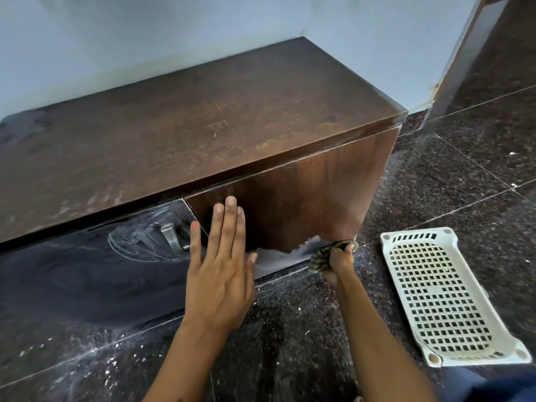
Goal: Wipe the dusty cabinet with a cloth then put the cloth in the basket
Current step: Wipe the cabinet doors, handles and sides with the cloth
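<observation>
Where wiped, cabinet (290,204) glossy brown.

A pale blue-grey wall (145,39) runs behind, plain and evenly lit. The floor (464,158) is dark speckled stone in large polished tiles with thin pale joints — white dust and flecks lie scattered across it, thickest at lower left. At upper right a brown door frame (461,53) rises from the floor — its foot looks worn.
</observation>
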